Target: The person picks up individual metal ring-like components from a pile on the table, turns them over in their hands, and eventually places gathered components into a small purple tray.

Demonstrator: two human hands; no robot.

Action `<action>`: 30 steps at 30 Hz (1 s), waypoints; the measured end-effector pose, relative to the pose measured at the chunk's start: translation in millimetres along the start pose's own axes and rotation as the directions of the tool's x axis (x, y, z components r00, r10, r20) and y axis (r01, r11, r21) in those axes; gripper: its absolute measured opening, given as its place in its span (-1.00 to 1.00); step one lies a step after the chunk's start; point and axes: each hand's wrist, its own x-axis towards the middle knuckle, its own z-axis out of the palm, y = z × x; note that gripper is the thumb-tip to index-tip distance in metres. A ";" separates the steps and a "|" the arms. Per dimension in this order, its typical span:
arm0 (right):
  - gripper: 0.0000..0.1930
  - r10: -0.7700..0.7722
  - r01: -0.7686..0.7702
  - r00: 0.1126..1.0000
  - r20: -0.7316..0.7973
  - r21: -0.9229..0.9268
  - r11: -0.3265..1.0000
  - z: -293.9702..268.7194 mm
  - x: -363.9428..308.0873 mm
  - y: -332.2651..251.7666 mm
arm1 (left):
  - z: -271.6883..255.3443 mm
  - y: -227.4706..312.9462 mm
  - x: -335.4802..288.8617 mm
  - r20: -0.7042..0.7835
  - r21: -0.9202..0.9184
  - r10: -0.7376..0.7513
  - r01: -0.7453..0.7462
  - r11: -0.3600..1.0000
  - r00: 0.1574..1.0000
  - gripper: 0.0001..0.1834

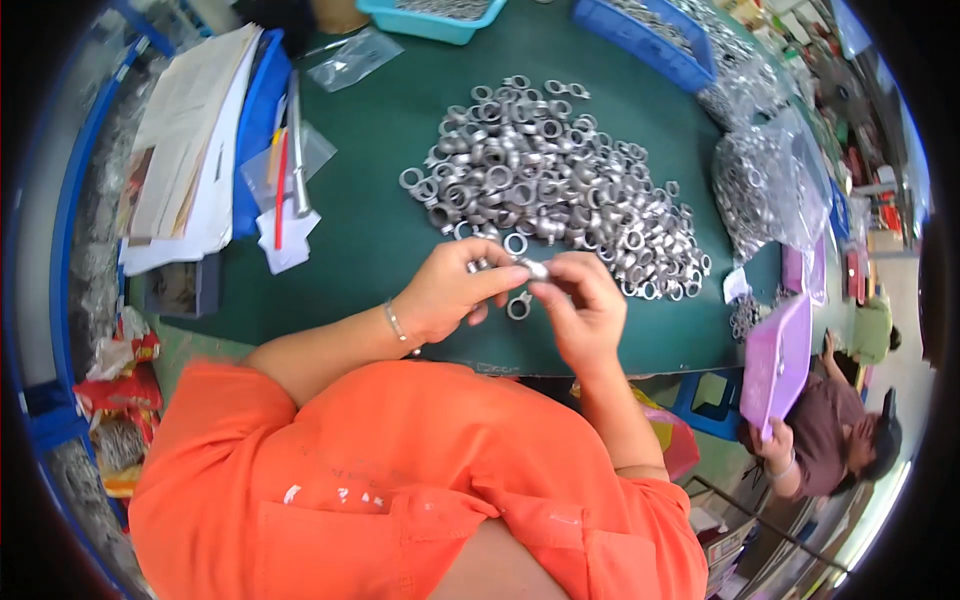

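- Left hand: thumb and forefinger pinching metal part, other fingers curled.
- Right hand: thumb and fingers pinching its right end.
- Hands angled inward, near side of ring pile.

"What does the surface in front of you look like?"
"It's dark green, and a broad heap of grey metal rings spreads across its middle."
"Anything closer to you?"
"A loose ring lies between the heap and my edge."
"And around them?"
"Along the far side I see a teal tray and a blue basket; to my right, a bulging clear bag. On my left, a red pen overlaps a white paper slip."
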 end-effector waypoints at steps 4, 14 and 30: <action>-0.82 -0.297 0.304 0.952 0.069 -0.303 0.903 -3.7 2.1 3.8 | 1.4 -4.1 1.6 -0.018 -0.035 -0.048 0.048 0.998 0.999 -0.88; -0.73 -0.280 0.174 0.947 -0.155 -0.485 0.857 -8.0 9.3 36.1 | 1.7 -9.9 7.3 -0.041 -0.137 0.054 -0.059 0.989 0.998 -0.95; -0.39 0.248 -0.408 0.849 0.467 0.877 -0.255 38.3 -0.5 14.2 | 42.6 -4.7 22.3 0.490 0.667 0.714 -0.743 0.063 0.500 -0.81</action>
